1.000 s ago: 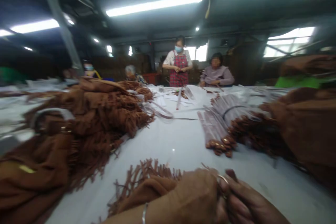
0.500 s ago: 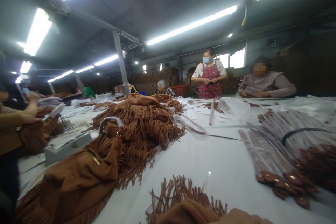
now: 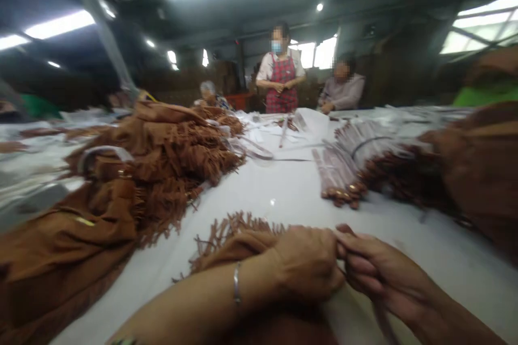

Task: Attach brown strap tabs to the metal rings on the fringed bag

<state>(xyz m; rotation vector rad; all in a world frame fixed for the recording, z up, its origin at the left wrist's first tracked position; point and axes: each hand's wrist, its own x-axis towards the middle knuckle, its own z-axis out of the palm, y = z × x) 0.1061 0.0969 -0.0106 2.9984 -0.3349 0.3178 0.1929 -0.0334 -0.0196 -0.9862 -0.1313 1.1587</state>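
My left hand, with a bracelet at the wrist, is closed in front of me, its fingertips hidden. What it grips cannot be made out. A brown suede bag with fringe lies just behind and under it. My right hand meets the left one, thumb and fingers pinched together. A narrow brownish strap hangs below the right fingers and seems to be held in them. Pale material shows between the forearms at the bottom edge. Both hands are slightly blurred.
Fringed brown bags are heaped at the left, with another bag nearer me. Wrapped straps and a banded bundle of them lie to the right. A brown bag rises at far right. Co-workers are across the table.
The view has swung to the right and downward. Both my hands now show at the bottom, close together over the near bag. A large brown bag has come into view at right.
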